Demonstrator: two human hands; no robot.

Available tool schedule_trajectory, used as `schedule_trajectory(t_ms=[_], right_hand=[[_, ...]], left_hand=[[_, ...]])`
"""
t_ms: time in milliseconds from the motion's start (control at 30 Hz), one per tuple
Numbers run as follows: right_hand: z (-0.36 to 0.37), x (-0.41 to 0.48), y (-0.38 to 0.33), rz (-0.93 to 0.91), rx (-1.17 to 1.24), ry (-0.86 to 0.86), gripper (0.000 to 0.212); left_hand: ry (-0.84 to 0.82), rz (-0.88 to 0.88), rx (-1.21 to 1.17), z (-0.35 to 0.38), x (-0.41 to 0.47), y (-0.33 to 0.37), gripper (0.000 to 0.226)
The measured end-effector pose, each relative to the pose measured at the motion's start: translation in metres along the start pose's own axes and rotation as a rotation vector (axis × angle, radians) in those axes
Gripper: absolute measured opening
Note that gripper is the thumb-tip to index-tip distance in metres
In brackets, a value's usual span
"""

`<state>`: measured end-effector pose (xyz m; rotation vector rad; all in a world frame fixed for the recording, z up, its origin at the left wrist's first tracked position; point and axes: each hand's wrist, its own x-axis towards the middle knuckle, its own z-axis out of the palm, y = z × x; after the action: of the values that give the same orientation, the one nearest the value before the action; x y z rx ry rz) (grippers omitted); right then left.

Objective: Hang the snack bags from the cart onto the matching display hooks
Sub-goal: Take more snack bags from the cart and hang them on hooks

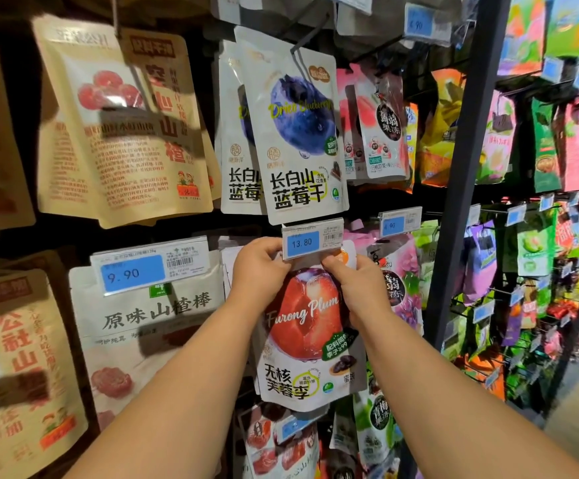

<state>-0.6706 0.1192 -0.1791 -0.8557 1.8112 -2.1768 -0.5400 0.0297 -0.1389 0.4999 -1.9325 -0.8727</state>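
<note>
A white Furong Plum snack bag with a red plum picture hangs in front of me at mid height. My left hand grips its top left corner and my right hand pinches its top right corner. Both hands sit just under the 13.80 price tag at the tip of a display hook. The bag's top edge and the hook itself are hidden behind that tag and my fingers. Above hang white dried blueberry bags on their own black hook.
Tan hawthorn bags fill the left. A white hawthorn stick bag hangs under a 9.90 tag. Pink jelly bags hang to the right. A dark upright post separates another rack of colourful bags.
</note>
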Motion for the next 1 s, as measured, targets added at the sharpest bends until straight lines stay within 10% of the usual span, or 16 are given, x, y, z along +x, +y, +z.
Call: schedule_trajectory(t_ms=[1000], right_hand=[[0.002, 0.001, 0.004, -0.048, 0.001, 0.067, 0.02]], left_hand=[[0.003, 0.031, -0.063, -0.002, 0.004, 0.001, 0.023]])
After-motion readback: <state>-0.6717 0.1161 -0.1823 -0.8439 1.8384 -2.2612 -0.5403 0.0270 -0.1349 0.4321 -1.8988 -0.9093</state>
